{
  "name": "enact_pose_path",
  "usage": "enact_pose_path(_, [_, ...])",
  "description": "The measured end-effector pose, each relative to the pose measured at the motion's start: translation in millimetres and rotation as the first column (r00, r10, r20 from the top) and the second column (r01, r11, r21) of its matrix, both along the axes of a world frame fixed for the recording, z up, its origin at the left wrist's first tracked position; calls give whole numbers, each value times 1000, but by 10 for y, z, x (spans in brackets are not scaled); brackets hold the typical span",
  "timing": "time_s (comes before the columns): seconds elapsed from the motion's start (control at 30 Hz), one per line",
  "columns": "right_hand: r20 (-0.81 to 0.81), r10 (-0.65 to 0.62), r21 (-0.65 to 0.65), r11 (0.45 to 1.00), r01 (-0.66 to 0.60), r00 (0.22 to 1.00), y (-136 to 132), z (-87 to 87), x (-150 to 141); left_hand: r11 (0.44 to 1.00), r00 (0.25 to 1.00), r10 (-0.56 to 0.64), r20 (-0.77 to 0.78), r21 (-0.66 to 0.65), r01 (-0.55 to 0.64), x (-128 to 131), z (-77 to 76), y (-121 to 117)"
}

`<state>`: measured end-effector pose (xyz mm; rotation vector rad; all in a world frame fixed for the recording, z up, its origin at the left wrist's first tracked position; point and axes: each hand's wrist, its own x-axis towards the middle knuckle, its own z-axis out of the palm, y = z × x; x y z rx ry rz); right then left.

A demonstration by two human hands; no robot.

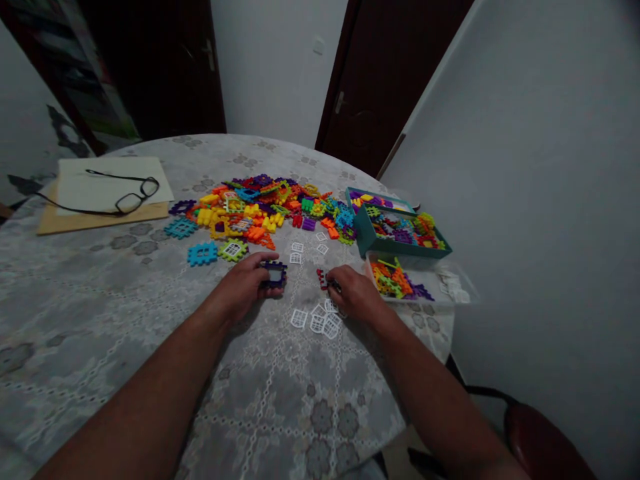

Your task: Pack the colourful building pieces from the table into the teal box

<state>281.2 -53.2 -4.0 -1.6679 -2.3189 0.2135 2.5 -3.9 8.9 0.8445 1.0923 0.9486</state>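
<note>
My left hand [245, 283] is closed on a dark purple square frame block [283, 275] with toothed edges, its middle open. To its right, my right hand [353, 288] pinches a small red toothed block [321, 279]; the fingers cover part of it. Below and between the hands lie several white lattice window pieces [317, 323], some overlapping. More white window pieces [297, 252] rest just beyond the hands. Near my left hand are a blue toothed square block [203, 253] and a lime green one [233, 250] with a white window in it.
A large heap of colourful plastic blocks [265, 203] spreads across the table's middle. On the right stand a teal box [400, 245] and a clear tray [400, 298] holding blocks. Black glasses [131, 202] lie on paper [107, 175] at the left. A patterned cloth [250, 413] covers the table.
</note>
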Motion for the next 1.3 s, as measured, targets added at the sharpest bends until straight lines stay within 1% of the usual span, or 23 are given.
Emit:
enact_pose_path(0.07, [-18, 1, 2, 1000, -1, 1000, -6, 21, -19, 1000, 1000, 5, -4, 0, -5, -3, 7, 2])
enact_pose_path(0.13, [-72, 12, 32, 999, -10, 997, -17, 94, -21, 1000, 1000, 5, -7, -5, -5, -2, 19, 4])
enact_pose_path(0.2, [-146, 22, 90, 996, -9, 989, -44, 234, 23, 1000, 1000, -1, -11, -10, 1, 2, 35, 2])
enact_pose_path(0.27, [-209, 0, 146, 989, 31, 978, -89, 414, 139, 1000, 1000, 0, -18, -10, 0, 8, 55, -6])
enact_pose_path(0.37, [-254, -125, 167, 971, 171, 959, -174, 640, 444, 1000, 1000, 8, -25, -14, -8, 13, 78, -19])
enact_pose_path(0.43, [-253, -247, 136, 948, 287, 935, -224, 695, 681, 1000, 1000, 11, -26, -18, -12, 12, 77, -21])
enact_pose_path(0.53, [-201, -398, 68, 906, 418, 895, -266, 643, 959, 1000, 999, 14, -32, -14, -14, 9, 59, -15])
enact_pose_path(0.6, [-156, -450, 42, 886, 461, 879, -270, 571, 1056, 1000, 999, 8, -32, -8, -8, 9, 50, -11])
enact_pose_path(0.73, [-57, -497, 40, 865, 500, 866, -246, 464, 1107, 1000, 999, 10, -31, -8, -11, 14, 54, -14])
enact_pose_path(0.8, [-54, -499, 71, 862, 502, 865, -239, 437, 1117, 1000, 1000, 13, -25, -5, -13, 14, 58, -18])
enact_pose_path(0.87, [-87, -494, 130, 856, 501, 865, -243, 428, 1129, 1000, 1000, 13, -20, -4, -13, 11, 54, -19])
enact_pose_path(0.93, [-118, -486, 201, 842, 500, 866, -258, 450, 1125, 1000, 1000, 13, -24, -5, -13, 9, 42, -17])
enact_pose_path(1.0, [-145, -474, 251, 832, 496, 869, -282, 514, 1075, 1000, 1000, 20, -21, 2, -20, 10, 23, -12])
enact_pose_path(1.1, [-202, -431, 262, 841, 473, 879, -324, 670, 862, 999, 999, 48, -12, 10, -48, 13, -9, 0])
enact_pose_path(1.2, [-235, -319, 227, 900, 371, 918, -367, 818, 508, 995, 995, 99, -9, 16, -99, 6, -23, 10])
enact_pose_path(1.3, [-211, -170, 141, 969, 202, 963, -389, 891, 127, 993, 992, 115, 47, 10, -116, -13, -15, 14])
